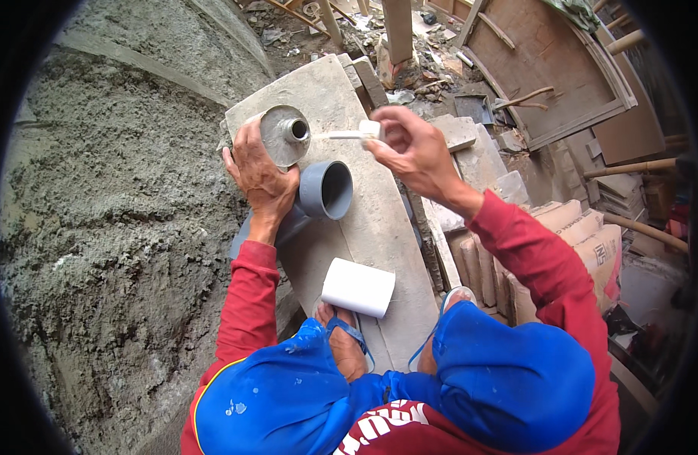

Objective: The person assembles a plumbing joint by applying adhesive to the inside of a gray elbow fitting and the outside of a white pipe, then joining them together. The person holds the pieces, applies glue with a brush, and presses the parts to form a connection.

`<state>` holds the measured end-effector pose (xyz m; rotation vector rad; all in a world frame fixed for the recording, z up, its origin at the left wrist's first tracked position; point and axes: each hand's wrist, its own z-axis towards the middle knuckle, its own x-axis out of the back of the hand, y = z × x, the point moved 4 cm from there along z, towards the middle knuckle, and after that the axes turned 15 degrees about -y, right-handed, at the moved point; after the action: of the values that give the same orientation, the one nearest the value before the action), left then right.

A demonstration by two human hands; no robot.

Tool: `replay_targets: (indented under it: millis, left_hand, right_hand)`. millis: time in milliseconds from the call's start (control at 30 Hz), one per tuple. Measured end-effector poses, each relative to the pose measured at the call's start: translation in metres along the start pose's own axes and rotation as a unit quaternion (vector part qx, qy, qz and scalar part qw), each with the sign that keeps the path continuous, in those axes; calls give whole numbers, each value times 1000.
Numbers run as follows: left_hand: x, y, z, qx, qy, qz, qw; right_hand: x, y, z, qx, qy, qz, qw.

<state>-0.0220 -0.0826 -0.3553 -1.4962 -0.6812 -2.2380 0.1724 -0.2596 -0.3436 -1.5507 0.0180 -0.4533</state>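
Observation:
My left hand point(259, 168) is wrapped round a round metal can point(275, 142), whose narrow threaded neck is uncapped. To the right of the can, my right hand point(413, 152) pinches a white cap point(370, 130) with a thin pale applicator stick pointing left toward the can's neck. A grey plastic pipe fitting point(312, 191) lies just below the can, its round open end facing right; my left wrist hides part of it. Nearer to me, a short white pipe piece point(358, 287) lies on its side by my left foot.
I squat on a dusty grey plank point(387, 243). A rough cement wall point(121, 227) rises along the left. Stacked cement bags point(576, 235) stand at the right. A wooden panel point(546, 68), bamboo poles and rubble lie at the far right.

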Motion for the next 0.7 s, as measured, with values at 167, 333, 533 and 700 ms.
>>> replay_targets:
  millis: [167,333,533,700]
  left_hand:
    - [-1,1,-2,-10,3,-1,1000]
    - [-2,3,-1,-14,-13,10,1000]
    - [-3,0,7,-12,-62,19,998]
    - [-6,-2,6,7,-80,13,997]
  right_hand:
    - [-13,-29,44,180,-6,-237,954]
    - [-34,-34,66,269,-47,-359,892]
    - [-53,-23,82,327,-41,-428,841]
    - [-60,-15,84,337,-84,-439,829]
